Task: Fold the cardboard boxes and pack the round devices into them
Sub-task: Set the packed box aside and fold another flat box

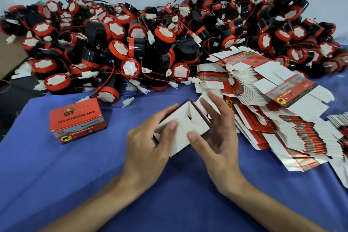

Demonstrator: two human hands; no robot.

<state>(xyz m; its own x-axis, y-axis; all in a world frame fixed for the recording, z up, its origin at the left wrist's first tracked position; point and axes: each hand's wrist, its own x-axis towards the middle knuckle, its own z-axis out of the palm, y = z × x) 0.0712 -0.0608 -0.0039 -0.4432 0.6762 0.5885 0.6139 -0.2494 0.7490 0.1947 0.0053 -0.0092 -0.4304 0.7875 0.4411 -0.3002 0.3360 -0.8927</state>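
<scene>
The left hand is curling its fingers round the half-folded red-and-white cardboard box at centre frame, thumb pressing a flap. The right hand is bracing the right wall, fingers splayed wide. Ease off and that flap could be springing open. Red-and-black round devices are piling across the upper frame.

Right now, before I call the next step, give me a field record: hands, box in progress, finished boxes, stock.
left hand: grips the left side of the half-folded box, thumb on a white flap
right hand: fingers straight, thumb pressing a flap
half-folded box: flaps open, no device visible inside
finished box: one, closed, on the blue cloth left of the hands
round devices: large pile at the back
flat blanks: fanned stack at the right
</scene>
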